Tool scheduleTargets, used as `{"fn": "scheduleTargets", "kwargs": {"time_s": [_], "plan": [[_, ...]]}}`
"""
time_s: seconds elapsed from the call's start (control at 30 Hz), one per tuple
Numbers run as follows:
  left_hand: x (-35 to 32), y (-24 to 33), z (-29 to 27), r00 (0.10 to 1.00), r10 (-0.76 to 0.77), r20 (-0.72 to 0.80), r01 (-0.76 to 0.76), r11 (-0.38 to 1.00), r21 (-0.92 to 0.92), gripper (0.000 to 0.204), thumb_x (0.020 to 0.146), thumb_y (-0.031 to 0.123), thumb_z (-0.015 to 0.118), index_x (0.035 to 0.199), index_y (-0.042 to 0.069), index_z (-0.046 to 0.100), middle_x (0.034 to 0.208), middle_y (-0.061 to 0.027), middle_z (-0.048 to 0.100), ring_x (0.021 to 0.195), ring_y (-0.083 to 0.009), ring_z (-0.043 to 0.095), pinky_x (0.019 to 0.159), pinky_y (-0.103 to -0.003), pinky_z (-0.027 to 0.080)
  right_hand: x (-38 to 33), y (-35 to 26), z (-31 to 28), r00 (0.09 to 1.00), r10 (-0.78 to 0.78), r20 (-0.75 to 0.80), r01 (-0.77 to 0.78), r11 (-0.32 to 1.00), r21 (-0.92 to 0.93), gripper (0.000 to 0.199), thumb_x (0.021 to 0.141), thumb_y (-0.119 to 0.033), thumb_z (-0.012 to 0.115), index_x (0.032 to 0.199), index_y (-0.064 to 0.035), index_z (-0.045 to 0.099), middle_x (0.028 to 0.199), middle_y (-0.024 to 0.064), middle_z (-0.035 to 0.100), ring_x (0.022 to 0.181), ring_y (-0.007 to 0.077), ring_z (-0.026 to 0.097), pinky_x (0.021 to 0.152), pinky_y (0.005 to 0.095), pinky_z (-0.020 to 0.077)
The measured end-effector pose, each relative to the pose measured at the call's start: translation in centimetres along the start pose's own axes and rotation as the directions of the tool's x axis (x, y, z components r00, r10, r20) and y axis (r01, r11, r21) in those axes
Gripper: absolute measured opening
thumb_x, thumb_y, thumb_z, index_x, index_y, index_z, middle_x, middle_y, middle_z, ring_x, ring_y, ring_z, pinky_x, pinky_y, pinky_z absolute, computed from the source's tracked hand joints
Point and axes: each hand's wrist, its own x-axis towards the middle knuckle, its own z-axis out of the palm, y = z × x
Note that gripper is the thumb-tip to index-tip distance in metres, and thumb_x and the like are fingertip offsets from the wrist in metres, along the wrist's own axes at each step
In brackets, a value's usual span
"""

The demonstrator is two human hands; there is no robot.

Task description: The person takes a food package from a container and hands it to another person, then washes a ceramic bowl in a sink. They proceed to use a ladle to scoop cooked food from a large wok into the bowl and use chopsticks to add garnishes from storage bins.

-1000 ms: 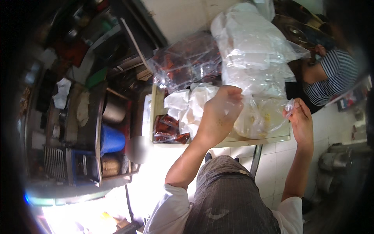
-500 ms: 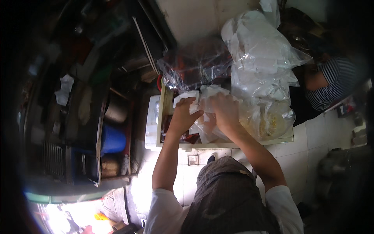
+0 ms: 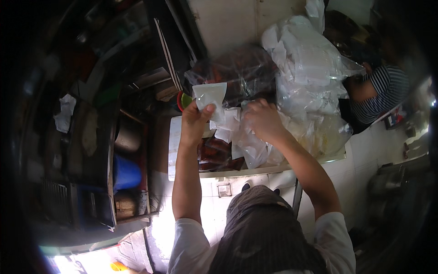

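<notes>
Going by the worktop (image 3: 223,174), left to right. White box (image 3: 174,150): just off its left end. Left hand (image 3: 195,119): over its left part, thumb and fingers pinching a white packet (image 3: 211,95), which is lifted clear of the surface. Red-brown packets (image 3: 213,153): on its front left, not in either hand. Loose white packets (image 3: 232,119): on its left-middle, lying in an untidy heap. Dark plastic bag (image 3: 242,75): along its back edge. Right hand (image 3: 264,119): over its middle, fingers curled down at the heap; can't tell if it's gripping anything. Clear bag (image 3: 326,137), yellowish contents: front right. Big bag (image 3: 310,64), white contents: back right.

Progress, my read: one packet picked up, not set down; rest of the heap left. Looks early.
</notes>
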Motion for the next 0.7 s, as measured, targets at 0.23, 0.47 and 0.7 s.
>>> {"fn": "scheduleTargets", "kwargs": {"time_s": [0.23, 0.47, 0.7], "plan": [[-1.7, 1.8, -1.8, 0.968, 0.058, 0.244, -0.065, 0.998, 0.020, 0.028, 0.080, 0.021, 0.072, 0.098, 0.001, 0.066, 0.117, -0.0041, 0.053, 0.107, -0.0166, 0.050, 0.095, -0.031, 0.036, 1.4, 0.8, 2.0, 0.994, 0.107, -0.006, -0.105, 0.985, 0.138, 0.014, 0.074, -0.009, 0.062, 0.087, -0.0055, 0.060, 0.083, 0.0130, 0.061, 0.086, 0.0329, 0.059, 0.071, 0.0424, 0.0488], [-2.4, 1.1, -2.7, 0.962, 0.152, 0.228, -0.147, 0.988, -0.039, 0.034, 0.074, 0.016, 0.077, 0.101, -0.002, 0.065, 0.130, -0.0102, 0.048, 0.115, -0.0199, 0.049, 0.097, -0.033, 0.039, 3.3, -3.0, -3.6, 1.000, 0.006, -0.005, 0.000, 0.697, 0.717, 0.021, 0.071, 0.002, 0.060, 0.091, -0.0022, 0.059, 0.084, 0.0112, 0.062, 0.084, 0.0220, 0.061, 0.073, 0.0337, 0.0479], [-4.7, 2.1, -6.5, 0.998, 0.036, 0.057, -0.051, 0.954, 0.295, 0.025, 0.072, -0.002, 0.074, 0.086, 0.003, 0.054, 0.090, -0.0020, 0.057, 0.082, -0.0080, 0.052, 0.076, -0.025, 0.047, 1.7, -9.2, -0.2, 0.984, 0.174, -0.024, -0.106, 0.700, 0.706, 0.047, 0.076, -0.009, 0.066, 0.117, -0.0043, 0.044, 0.092, 0.0179, 0.063, 0.082, 0.0329, 0.063, 0.072, 0.0394, 0.0510]]}}
